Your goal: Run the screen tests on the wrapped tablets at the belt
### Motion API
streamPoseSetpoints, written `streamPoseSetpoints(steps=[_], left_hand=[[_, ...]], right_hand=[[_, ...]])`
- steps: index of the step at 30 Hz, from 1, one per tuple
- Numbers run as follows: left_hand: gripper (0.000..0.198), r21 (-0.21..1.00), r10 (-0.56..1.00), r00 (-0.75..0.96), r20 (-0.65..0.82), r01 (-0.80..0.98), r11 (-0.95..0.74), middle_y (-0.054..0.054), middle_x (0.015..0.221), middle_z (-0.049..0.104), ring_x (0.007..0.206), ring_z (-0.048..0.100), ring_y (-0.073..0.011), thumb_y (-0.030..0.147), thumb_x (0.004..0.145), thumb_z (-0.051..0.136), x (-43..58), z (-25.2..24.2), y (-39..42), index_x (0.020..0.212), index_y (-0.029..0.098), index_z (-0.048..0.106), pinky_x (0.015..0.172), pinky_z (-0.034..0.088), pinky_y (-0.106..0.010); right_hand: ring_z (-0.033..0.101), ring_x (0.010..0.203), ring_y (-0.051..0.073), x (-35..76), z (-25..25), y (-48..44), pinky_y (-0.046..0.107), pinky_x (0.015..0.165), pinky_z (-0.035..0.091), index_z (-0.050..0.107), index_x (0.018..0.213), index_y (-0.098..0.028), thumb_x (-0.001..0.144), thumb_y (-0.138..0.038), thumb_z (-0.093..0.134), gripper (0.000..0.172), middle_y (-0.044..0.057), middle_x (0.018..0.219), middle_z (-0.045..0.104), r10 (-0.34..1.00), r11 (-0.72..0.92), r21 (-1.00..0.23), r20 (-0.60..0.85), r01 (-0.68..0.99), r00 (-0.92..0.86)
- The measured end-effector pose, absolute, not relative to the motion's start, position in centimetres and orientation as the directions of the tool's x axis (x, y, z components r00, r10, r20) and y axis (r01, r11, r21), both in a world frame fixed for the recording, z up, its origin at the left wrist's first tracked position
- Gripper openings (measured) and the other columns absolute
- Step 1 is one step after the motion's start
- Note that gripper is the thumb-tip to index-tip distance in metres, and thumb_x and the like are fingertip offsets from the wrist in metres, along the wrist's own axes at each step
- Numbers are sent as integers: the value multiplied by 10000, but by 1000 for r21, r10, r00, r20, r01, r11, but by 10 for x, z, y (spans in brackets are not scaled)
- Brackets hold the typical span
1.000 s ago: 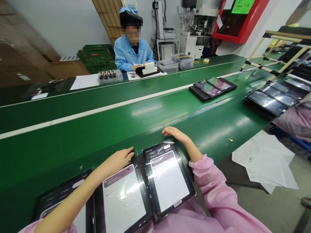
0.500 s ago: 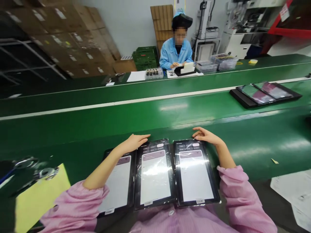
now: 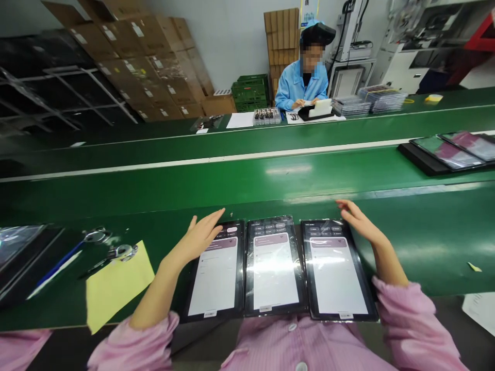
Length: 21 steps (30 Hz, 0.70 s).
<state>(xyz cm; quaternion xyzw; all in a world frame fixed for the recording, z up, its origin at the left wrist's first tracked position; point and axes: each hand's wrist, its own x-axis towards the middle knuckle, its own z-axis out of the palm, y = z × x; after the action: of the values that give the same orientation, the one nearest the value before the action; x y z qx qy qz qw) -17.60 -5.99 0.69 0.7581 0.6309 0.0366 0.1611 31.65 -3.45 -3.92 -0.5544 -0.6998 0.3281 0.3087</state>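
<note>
Three tablets with lit screens lie side by side at the near edge of the green bench. My left hand (image 3: 201, 236), its fingers spread, is over the upper left part of the left tablet (image 3: 216, 273); whether it touches the glass I cannot tell. Between the two others lies the middle tablet (image 3: 274, 270), under a shiny film. My right hand (image 3: 359, 222) holds nothing, fingers apart, by the top right corner of the right tablet (image 3: 336, 273). Each screen shows a mostly white page below a mauve panel and dark tiles.
Left of me are a yellow paper (image 3: 119, 288), round metal parts (image 3: 122, 251), a blue pen (image 3: 60, 265) and a dark device (image 3: 19, 252). Two tablets on a black tray (image 3: 425, 159) rest at the far right. Across the bench sits a co-worker in blue (image 3: 301, 82).
My left hand has come off the top edge between the left and middle tablets, moving left, fingers spreading. My right hand has shifted slightly off the right tablet's top edge. The view has turned left.
</note>
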Motion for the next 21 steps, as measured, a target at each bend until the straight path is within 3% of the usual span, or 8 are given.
streamPoseSetpoints(steps=[3, 5, 8, 12, 16, 18, 21], left_hand=[[562, 334, 972, 234, -5, 917, -219, -59, 1484, 543, 1426, 419, -275, 506, 983, 262, -204, -7, -115, 1444, 301, 508, 1218, 105, -611], [521, 356, 960, 273, 68, 892, -279, -34, 1391, 630, 1375, 469, -292, 538, 967, 329, -219, -22, -153, 1381, 341, 579, 1220, 87, -623], [480, 373, 924, 364, 118, 846, -381, -13, 1250, 717, 1224, 573, -300, 562, 938, 423, -227, -44, -190, 1343, 389, 614, 1225, 27, -627], [490, 408, 919, 391, 45, 833, -374, -7, 1203, 738, 1154, 594, -298, 594, 939, 392, -210, -55, -186, 1341, 418, 610, 1204, -79, -649], [613, 403, 986, 162, 49, 900, -168, -73, 1379, 635, 1334, 465, -341, 619, 962, 265, -197, -48, -149, 1443, 336, 519, 1149, -140, -704], [724, 453, 995, -29, 98, 891, -18, -119, 1532, 476, 1452, 323, -359, 676, 948, 229, -205, -48, -140, 1530, 278, 389, 1169, -66, -705], [931, 729, 966, -250, 68, 673, 123, -141, 1621, 321, 1490, 291, -327, 800, 871, 62, -226, -61, -152, 1596, 231, 197, 1218, 191, -576]], right_hand=[[494, 1216, 362, 282, -39, -103, 573, 953, 446, 486, 1465, -348, 994, -647, 331, 578, 166, 1327, 538, 945, 328, -427, 154, 843, -289], [463, 1249, 433, 256, -47, -150, 597, 900, 450, 439, 1499, -396, 933, -735, 419, 661, 202, 1427, 471, 885, 462, -202, 178, 864, -431], [486, 1198, 489, 224, -59, -194, 651, 861, 432, 462, 1488, -401, 736, -891, 540, 901, 234, 1442, 473, 801, 593, -55, 144, 803, -582], [436, 1253, 516, 191, -53, -174, 713, 896, 388, 557, 1427, -368, 692, -870, 627, 892, 243, 1400, 525, 820, 572, -49, 16, 818, -572], [402, 1294, 525, 173, -33, -111, 755, 925, 348, 563, 1426, -339, 793, -777, 633, 773, 263, 1457, 462, 879, 460, -91, -92, 883, -467], [366, 1324, 535, 187, -31, -89, 801, 955, 278, 516, 1461, -343, 851, -756, 576, 739, 238, 1546, 350, 933, 352, -114, -34, 929, -358], [302, 1386, 504, 245, -45, -88, 808, 1013, 210, 398, 1532, -338, 936, -744, 382, 721, 193, 1597, 270, 972, 205, -257, 168, 944, -165]])
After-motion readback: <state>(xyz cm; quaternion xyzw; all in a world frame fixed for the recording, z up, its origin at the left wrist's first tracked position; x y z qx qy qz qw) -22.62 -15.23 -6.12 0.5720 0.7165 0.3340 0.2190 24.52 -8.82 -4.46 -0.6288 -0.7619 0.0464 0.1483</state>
